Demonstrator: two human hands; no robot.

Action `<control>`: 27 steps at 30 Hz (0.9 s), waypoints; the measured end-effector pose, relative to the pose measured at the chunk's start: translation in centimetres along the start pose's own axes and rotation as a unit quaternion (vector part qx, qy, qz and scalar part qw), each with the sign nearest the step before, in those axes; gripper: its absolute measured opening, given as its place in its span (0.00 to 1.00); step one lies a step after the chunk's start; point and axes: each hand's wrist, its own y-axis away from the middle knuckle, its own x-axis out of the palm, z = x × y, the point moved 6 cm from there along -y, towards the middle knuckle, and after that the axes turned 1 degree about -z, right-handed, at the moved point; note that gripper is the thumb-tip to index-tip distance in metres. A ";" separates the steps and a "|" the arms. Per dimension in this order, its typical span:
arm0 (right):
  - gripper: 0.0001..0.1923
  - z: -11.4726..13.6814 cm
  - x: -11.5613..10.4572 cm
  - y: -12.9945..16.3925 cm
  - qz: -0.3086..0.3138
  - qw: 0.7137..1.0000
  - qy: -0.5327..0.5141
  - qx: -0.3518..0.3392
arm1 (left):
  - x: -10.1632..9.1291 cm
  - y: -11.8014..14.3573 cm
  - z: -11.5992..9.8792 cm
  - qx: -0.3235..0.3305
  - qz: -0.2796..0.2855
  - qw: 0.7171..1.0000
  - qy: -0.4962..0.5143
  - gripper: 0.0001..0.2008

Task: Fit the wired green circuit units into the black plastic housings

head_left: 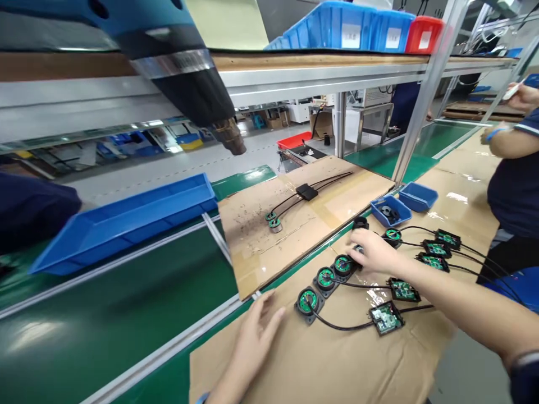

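Note:
My left hand (257, 331) hovers at the near left of the brown sheet, fingers stretched out and holding nothing. Over the row of round black housings, my right hand (374, 249) has its fingers closed at a round black housing (358, 249), mostly hidden beneath them. Beside it in the row sit other housings with green round boards: one nearest my left hand (307, 302), a second (325, 278) and a third (342, 264). Another round housing (393, 236) lies past my right hand. Black cables run from them to open rectangular cases with circuit boards (386, 318).
A blue-and-black power driver (185, 73) hangs close at upper left. Small blue bins (391, 211) stand behind the row. A cabled black box (307, 192) lies on the cardboard across the gap. A long blue tray (130, 219) is left; a co-worker (516, 163) stands right.

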 end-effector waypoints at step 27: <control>0.11 -11.7 1.9 -5.5 0.074 0.969 0.127 0.200 | -2.7 11.7 5.3 -0.073 -0.079 0.994 -0.029 0.28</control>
